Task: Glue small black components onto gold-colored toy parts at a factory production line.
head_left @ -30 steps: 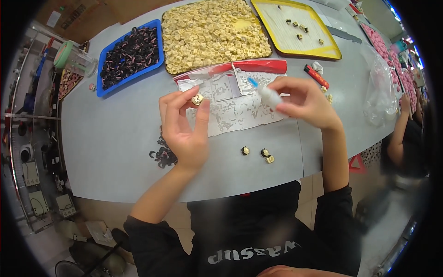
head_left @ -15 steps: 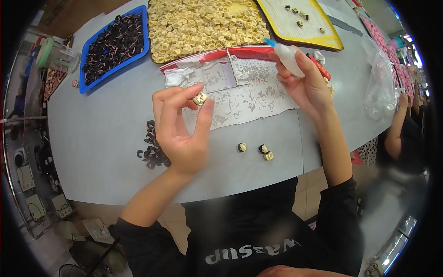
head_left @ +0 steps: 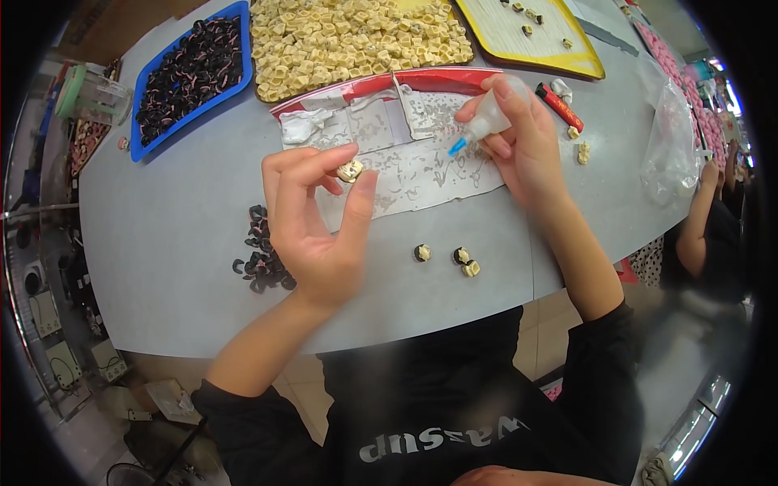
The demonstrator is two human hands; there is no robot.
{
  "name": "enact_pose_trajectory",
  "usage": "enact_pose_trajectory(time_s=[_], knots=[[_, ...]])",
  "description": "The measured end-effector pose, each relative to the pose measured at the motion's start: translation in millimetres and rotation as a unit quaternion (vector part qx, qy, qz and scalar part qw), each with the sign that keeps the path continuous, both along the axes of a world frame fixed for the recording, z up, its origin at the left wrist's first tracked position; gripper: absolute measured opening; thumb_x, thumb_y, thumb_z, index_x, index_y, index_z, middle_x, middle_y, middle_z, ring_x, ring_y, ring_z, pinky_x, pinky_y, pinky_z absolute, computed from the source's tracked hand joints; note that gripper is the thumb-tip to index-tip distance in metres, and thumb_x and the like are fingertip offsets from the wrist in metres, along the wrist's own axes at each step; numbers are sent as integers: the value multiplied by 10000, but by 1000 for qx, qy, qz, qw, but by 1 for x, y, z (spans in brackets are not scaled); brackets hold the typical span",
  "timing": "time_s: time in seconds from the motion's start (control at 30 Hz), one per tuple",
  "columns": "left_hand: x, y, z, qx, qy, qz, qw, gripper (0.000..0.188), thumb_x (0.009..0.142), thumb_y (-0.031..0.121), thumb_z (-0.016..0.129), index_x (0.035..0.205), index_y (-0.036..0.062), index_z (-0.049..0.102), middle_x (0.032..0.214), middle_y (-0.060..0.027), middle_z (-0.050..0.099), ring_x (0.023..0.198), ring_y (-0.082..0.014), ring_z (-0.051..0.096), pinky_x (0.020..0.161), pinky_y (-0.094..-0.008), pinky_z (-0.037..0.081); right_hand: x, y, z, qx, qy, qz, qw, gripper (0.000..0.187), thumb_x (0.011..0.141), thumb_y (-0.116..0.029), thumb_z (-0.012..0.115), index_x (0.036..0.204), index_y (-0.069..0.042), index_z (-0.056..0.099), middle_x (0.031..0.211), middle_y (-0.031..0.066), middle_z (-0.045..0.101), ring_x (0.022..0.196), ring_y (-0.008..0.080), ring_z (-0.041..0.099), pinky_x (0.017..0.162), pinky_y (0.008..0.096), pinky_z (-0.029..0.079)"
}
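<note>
Between the thumb and fingers of my left hand [head_left: 314,223] is a small cream-coloured piece with dark marks [head_left: 350,170], held up over the table. My right hand [head_left: 525,150] grips a translucent white squeeze bottle [head_left: 489,118], tilted so its blue nozzle tip [head_left: 459,147] points down and left. The tip is apart from the small piece. Beneath both hands lies a white sheet of card [head_left: 389,190] with grey smears. Beside my left wrist is a loose heap of black curved pieces [head_left: 261,257]. Three small black-and-cream pieces [head_left: 422,253] rest near the table's front edge.
A blue tray [head_left: 245,61] of black pieces stands far left, beside a tray of many cream pieces [head_left: 356,44]. A yellow-rimmed tray [head_left: 598,69] holds several pieces. On the right lie a red tube [head_left: 561,108] and a clear plastic bag [head_left: 671,166]. Another person's arm [head_left: 693,219] shows far right.
My right hand has turned the bottle over, so its blue tip now points down and left instead of up. My left hand keeps its pinch on the small piece, almost unmoved.
</note>
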State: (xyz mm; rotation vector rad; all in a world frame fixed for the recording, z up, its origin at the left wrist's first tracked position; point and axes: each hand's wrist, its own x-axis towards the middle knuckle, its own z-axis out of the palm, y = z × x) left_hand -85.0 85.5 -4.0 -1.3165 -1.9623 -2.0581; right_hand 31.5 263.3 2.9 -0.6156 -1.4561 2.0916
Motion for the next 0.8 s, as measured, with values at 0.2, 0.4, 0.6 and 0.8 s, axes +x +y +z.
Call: enact_pose_trajectory(time_s=[0.2,0.4,0.6,0.8], knots=[[0,-2,-1,-9,3,-12,1000,264,760,-20,631,1015,1,566,959,-72,432,821,-131,415,691,-234,371,-4,-9,-2,114,-63,-54,990,201,894,-241,531,959,-58,479,751,118,623,429,17,312,392,156,258],[1,-3,-1,-23,7,-22,999,254,786,-19,605,1034,-2,550,986,-68,428,850,-123,417,735,-239,366,-5,-16,-4,207,-76,-45,974,193,883,-226,557,945,-65,470,699,84,634,417,14,367,377,150,272],[0,0,-2,-11,7,-17,1000,257,758,-24,628,1006,4,567,955,-71,442,822,-131,418,680,-236,370,-6,-16,-4,223,-70,-33,972,184,861,-190,590,925,-71,465,694,47,637,503,19,468,402,156,324],[1,1,-2,1,6,-10,1000,260,728,-26,655,975,10,586,922,-75,458,791,-140,420,625,-234,374,-4,-17,-1,207,-91,-23,974,195,843,-161,613,923,-66,462,694,27,634,590,43,555,459,178,386]])
